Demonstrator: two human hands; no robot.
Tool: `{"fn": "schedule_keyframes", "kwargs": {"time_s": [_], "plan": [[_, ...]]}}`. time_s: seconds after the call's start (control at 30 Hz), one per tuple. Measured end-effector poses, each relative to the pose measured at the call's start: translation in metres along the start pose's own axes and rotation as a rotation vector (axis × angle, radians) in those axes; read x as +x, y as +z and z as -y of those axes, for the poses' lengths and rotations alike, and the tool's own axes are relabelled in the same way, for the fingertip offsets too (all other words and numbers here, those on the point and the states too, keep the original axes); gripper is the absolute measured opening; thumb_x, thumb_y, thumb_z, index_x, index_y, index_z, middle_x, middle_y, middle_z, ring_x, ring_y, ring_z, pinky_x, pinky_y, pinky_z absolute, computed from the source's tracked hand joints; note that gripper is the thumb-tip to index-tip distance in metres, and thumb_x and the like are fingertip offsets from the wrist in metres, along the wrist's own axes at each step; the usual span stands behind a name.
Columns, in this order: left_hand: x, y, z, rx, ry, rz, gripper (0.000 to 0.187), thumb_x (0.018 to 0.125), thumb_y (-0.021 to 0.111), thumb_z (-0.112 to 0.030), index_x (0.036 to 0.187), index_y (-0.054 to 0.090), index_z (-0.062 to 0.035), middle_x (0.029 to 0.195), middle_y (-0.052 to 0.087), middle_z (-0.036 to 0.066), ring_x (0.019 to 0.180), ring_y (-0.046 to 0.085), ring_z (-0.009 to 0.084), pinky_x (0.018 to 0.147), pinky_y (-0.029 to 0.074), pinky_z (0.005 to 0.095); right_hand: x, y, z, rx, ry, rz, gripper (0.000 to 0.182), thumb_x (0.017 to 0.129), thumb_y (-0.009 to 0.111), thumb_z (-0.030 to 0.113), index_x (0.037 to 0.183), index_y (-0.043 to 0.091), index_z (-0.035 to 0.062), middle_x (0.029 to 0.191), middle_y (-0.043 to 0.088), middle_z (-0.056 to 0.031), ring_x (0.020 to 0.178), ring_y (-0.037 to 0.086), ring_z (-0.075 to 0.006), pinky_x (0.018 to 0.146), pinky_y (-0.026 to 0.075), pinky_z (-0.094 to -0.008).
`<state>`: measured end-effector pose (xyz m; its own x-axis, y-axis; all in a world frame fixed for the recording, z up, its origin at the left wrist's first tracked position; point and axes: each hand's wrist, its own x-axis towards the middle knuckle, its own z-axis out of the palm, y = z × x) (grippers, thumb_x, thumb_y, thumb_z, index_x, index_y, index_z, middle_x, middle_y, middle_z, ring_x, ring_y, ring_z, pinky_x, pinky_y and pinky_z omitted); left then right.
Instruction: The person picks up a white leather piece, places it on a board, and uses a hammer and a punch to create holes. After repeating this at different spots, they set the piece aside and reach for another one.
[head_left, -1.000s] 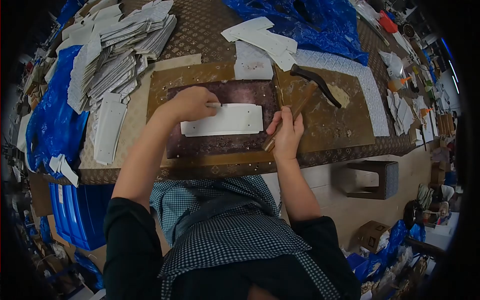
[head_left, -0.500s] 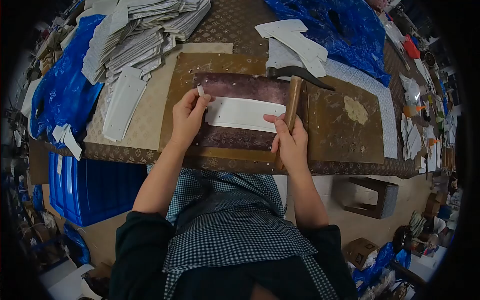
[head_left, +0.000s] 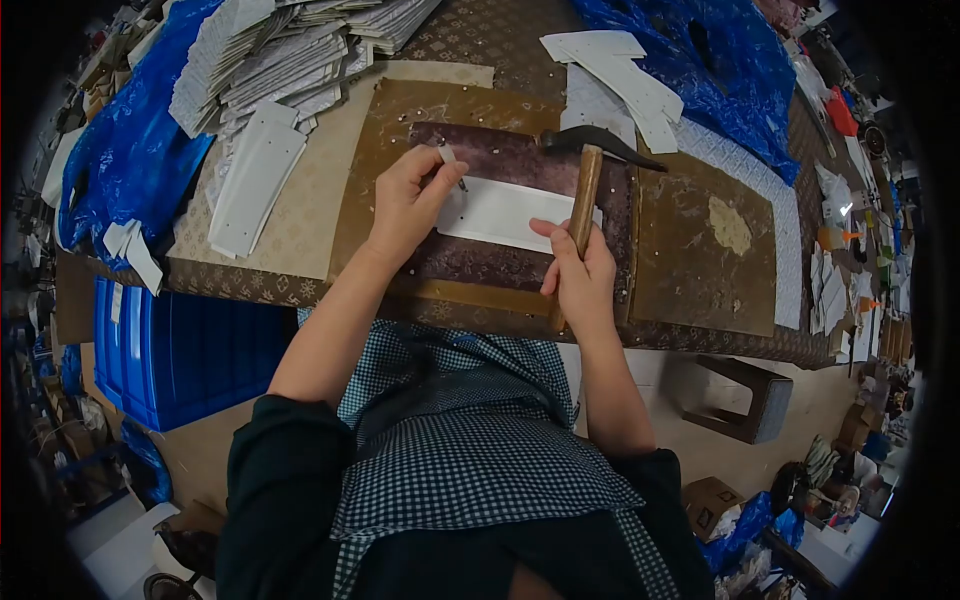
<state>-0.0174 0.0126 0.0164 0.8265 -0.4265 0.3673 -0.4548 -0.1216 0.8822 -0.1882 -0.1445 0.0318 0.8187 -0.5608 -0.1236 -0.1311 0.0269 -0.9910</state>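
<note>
My left hand [head_left: 413,195] pinches a slim hole punch [head_left: 449,158] with a white upper part and a dark metal tip. The tip points down at the upper left of a white strip [head_left: 492,211], a flat piece with small dark holes near its edges. In my right hand [head_left: 580,265] is a hammer [head_left: 591,180], its wooden handle upright and its black head at the top, away from me. Fingers of that same hand also rest on the strip's right end. Beneath the strip lies a dark maroon pad [head_left: 470,262].
The pad sits on a brown board [head_left: 375,150]. Stacked white pieces [head_left: 275,75] and a smaller pile [head_left: 258,180] lie left. More white strips [head_left: 625,80] and blue plastic [head_left: 710,70] are at the far right. A blue bin [head_left: 190,350] stands below the table's left edge.
My left hand has moved right and brought the punch down over the strip, its tip now showing. My right hand keeps its hold on the hammer. The whole view has shifted slightly.
</note>
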Motion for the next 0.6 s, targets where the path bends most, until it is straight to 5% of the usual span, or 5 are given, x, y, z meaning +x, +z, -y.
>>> {"fn": "schedule_keyframes", "kwargs": {"time_s": [0.27,0.47,0.6], "plan": [[0.001,0.0,-0.007,0.108,0.073,0.054,0.013,0.086,0.07,-0.014,0.088,0.067,-0.0014,0.076,0.058,0.008,0.066,0.055,0.0184,0.06,0.044,0.0281,-0.001,0.001,0.001,0.005,-0.011,0.0,0.019,0.099,0.054,0.02,0.101,0.051,0.0007,0.107,0.072,-0.0122,0.046,0.054,-0.0088,0.043,0.044,-0.023],[0.005,0.002,-0.005,0.195,0.243,0.103,0.012,0.086,0.069,-0.014,0.091,0.067,-0.0032,0.081,0.062,0.01,0.071,0.061,0.0262,0.062,0.048,0.0339,-0.002,-0.009,0.016,-0.101,0.081,0.169,0.019,0.098,0.057,0.021,0.098,0.055,0.0019,0.08,0.067,-0.0061,0.048,0.052,-0.0069,0.043,0.041,-0.0225],[0.002,0.002,-0.005,0.196,0.202,0.125,0.013,0.086,0.069,-0.015,0.093,0.067,-0.0035,0.083,0.063,0.011,0.074,0.061,0.0297,0.065,0.049,0.0356,-0.005,-0.017,0.109,-0.22,-0.103,0.305,0.02,0.097,0.059,0.022,0.098,0.057,0.0025,0.068,0.057,-0.0008,0.049,0.049,-0.0046,0.044,0.039,-0.0213]]}}
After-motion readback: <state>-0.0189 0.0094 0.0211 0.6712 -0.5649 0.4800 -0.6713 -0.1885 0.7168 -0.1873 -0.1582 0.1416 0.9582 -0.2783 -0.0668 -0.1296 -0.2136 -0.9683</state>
